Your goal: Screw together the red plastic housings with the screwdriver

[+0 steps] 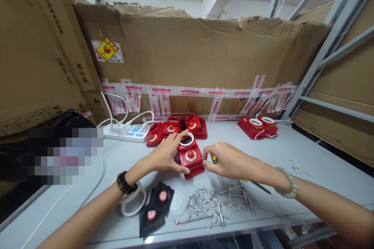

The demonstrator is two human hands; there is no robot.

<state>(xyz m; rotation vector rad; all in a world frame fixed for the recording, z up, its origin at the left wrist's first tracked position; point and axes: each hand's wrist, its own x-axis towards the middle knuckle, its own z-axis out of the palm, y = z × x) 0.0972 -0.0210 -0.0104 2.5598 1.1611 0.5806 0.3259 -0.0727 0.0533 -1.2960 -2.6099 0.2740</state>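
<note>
A red square alarm-button box (pixel 191 159) with a round red button and a white ring on top lies on the grey table between my hands. My left hand (pixel 166 156), with a black bead bracelet on the wrist, rests against the box's left side, index finger stretched over its top edge and thumb on its front corner. My right hand (pixel 226 160), wearing a pale bead bracelet, is closed on a screwdriver (pixel 250 182) with a green-yellow handle, and its fingertips touch the box's right side.
Several more red boxes (pixel 175 127) sit behind, and another stack (pixel 257 127) at the back right. Loose screws (pixel 204 202), two black covers (pixel 156 207) and a white ring (pixel 133 204) lie near the front edge. A white power strip (pixel 125 131) sits at the left; cardboard walls surround the table.
</note>
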